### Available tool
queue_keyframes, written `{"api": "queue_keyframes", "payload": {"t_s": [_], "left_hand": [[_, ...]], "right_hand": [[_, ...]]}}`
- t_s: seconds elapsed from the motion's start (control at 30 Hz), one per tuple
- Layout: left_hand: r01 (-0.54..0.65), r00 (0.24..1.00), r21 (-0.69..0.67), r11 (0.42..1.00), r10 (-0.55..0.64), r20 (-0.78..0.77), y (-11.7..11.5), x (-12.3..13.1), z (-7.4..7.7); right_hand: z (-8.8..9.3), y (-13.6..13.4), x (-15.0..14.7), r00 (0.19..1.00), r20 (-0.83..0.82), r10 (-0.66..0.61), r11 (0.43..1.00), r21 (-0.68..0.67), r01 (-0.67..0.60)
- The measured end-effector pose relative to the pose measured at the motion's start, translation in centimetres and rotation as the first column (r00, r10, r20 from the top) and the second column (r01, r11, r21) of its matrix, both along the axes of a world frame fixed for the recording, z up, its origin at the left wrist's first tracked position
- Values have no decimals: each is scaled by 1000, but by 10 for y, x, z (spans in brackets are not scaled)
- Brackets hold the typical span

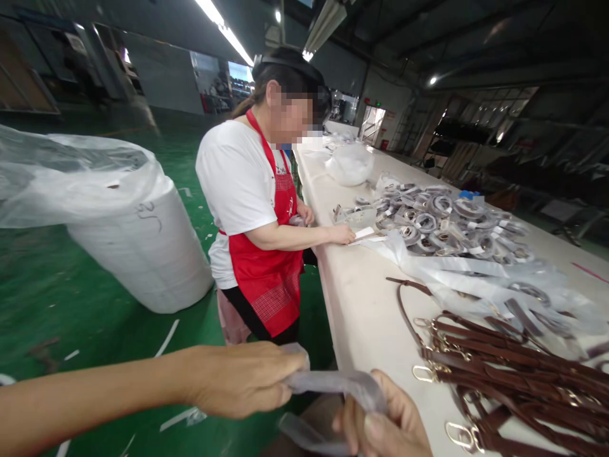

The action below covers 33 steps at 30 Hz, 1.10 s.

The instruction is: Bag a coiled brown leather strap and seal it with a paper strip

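Two bare hands meet low at the near edge of a long table, both pinching one thin clear plastic bag (333, 384). The left hand (238, 381) is closed, fingers and thumb nipped on the bag's left end. The right hand (385, 425) is curled shut around the other end, partly out of view, so the film hangs stretched between them.

Far left of the hands stands a big white roll (137, 235) draped in plastic. Beyond the hands, a co-worker in a red apron (266, 266) leans on the table (361, 317). Right of the hands lie brown straps (514, 374) with gold clasps, and farther off a heap of bagged coiled straps (442, 222).

The film looks flimsy; a hard pull from both pinches could likely tear it or slip it free.
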<state>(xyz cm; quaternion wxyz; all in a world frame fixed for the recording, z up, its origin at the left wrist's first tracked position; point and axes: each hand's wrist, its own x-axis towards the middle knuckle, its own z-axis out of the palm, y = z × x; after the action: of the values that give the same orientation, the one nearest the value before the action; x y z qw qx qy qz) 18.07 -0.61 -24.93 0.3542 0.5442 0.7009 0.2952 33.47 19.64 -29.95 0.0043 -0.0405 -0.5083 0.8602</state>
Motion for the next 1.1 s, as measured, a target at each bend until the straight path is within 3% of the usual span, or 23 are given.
{"api": "queue_keyframes", "payload": {"t_s": [0.07,0.13,0.23,0.33,0.43,0.5,0.6,0.67,0.73,0.8,0.83,0.87,0.9,0.93,0.97,1.03,1.1], "left_hand": [[-32,906,-149,988,92,413,-9,-1,14],[-103,731,-225,969,227,644,-17,-1,23],[-247,580,-258,934,356,733,-22,5,27],[-345,392,-270,899,399,829,-19,12,30],[-383,201,-258,887,353,914,-13,12,41],[-392,116,-224,892,290,950,-12,7,50],[-483,27,-166,860,205,978,-13,-1,61],[-613,5,-143,777,185,983,-11,-4,63],[-765,71,-77,639,204,976,-7,-5,59],[-867,267,85,491,313,911,-1,-6,48],[-864,407,202,460,404,819,2,-6,39],[-810,564,330,485,491,664,4,-6,31],[-702,712,432,566,544,444,6,-7,21],[-552,824,478,683,533,191,6,-7,13],[-388,888,455,801,457,-47,5,-7,6],[-132,909,280,951,229,-349,2,-5,-2],[-22,900,83,996,56,-433,-3,-3,2]], "right_hand": [[-3,7,-6,997,49,-67,996,54,64],[-8,4,-12,981,101,-163,964,230,136],[-15,-20,-23,970,37,-241,830,526,186],[-14,-55,-33,976,-63,-209,755,624,202],[-7,-78,-42,963,-162,-216,751,603,270],[0,-79,-46,966,-200,-161,779,575,249],[5,-64,-46,992,-114,43,870,492,19],[3,-52,-41,988,-48,145,901,419,-112],[-3,-44,-35,980,-39,193,916,366,-166],[-8,-40,-28,977,-36,211,931,313,-190],[-9,-38,-25,977,-18,211,939,280,-198],[-9,-37,-21,978,9,209,947,247,-205],[-9,-35,-18,978,37,207,953,217,-210],[-7,-33,-15,977,66,201,959,188,-210],[-6,-30,-13,978,93,189,965,164,-202],[-3,-22,-11,981,128,149,977,134,-166],[-3,-14,-13,981,155,115,983,122,-135]]}}
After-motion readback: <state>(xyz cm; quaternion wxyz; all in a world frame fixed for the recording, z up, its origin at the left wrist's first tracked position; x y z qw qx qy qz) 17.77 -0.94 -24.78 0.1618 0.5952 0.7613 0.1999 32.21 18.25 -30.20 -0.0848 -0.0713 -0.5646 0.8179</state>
